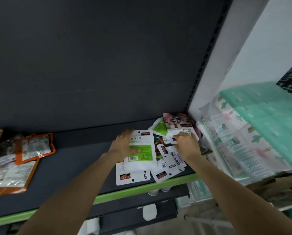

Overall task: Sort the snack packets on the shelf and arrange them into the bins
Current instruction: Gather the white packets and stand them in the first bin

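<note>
A heap of white snack packets lies at the right end of the dark shelf (77, 168). My left hand (123, 145) holds the left edge of a white packet with a green label (141, 150), thumb on its face. My right hand (186, 144) grips a crumpled white packet (184, 133) at the back of the heap. More white packets with red logos (131, 175) lie underneath and reach the shelf's front edge. A pink and dark packet (177, 119) sits in the rear corner. Orange packets (35, 146) lie at the shelf's left end.
The shelf has a green front lip (124, 193) and a dark back panel. To the right stand clear plastic bins with teal lids (267, 116), stacked beside a white wall. Lower shelves with white items show below.
</note>
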`<act>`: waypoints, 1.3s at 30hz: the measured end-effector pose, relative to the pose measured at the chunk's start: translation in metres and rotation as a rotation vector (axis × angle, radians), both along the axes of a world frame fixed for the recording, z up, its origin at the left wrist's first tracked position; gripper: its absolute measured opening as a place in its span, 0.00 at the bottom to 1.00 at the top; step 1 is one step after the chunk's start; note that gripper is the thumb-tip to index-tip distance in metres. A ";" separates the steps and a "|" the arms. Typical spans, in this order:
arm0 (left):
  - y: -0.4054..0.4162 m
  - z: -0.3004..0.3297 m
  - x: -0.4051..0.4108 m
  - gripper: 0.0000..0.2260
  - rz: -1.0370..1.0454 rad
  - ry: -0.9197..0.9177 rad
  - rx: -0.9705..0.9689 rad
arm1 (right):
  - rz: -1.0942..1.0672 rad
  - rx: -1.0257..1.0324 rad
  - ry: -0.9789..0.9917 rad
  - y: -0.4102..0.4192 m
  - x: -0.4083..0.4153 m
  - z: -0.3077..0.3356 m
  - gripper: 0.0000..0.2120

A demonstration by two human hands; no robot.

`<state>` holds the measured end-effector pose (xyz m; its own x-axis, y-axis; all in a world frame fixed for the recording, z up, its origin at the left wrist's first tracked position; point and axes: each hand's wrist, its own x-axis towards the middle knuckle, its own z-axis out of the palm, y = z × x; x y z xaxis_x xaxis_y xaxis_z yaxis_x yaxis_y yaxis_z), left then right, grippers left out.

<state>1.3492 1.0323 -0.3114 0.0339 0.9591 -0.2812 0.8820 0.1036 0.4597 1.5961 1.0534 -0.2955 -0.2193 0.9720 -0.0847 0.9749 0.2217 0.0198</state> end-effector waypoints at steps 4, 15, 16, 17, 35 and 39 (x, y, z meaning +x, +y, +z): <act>0.014 -0.004 0.002 0.46 0.177 -0.161 -0.114 | 0.093 0.122 0.025 -0.010 -0.004 0.005 0.09; 0.003 0.049 0.002 0.03 0.322 -0.484 0.168 | 0.052 0.138 0.375 -0.013 -0.006 0.051 0.09; -0.003 0.057 -0.001 0.04 0.296 -0.514 0.188 | 0.053 0.153 0.389 -0.012 -0.007 0.058 0.09; -0.010 0.065 -0.003 0.05 0.272 -0.542 0.204 | 0.055 0.160 0.402 -0.011 -0.010 0.066 0.09; -0.142 0.151 -0.073 0.03 0.619 -0.419 0.621 | 0.265 -0.005 0.818 -0.055 -0.142 0.143 0.06; -0.177 0.152 -0.103 0.04 0.617 -0.474 0.596 | 0.228 -0.122 0.939 -0.087 -0.202 0.144 0.04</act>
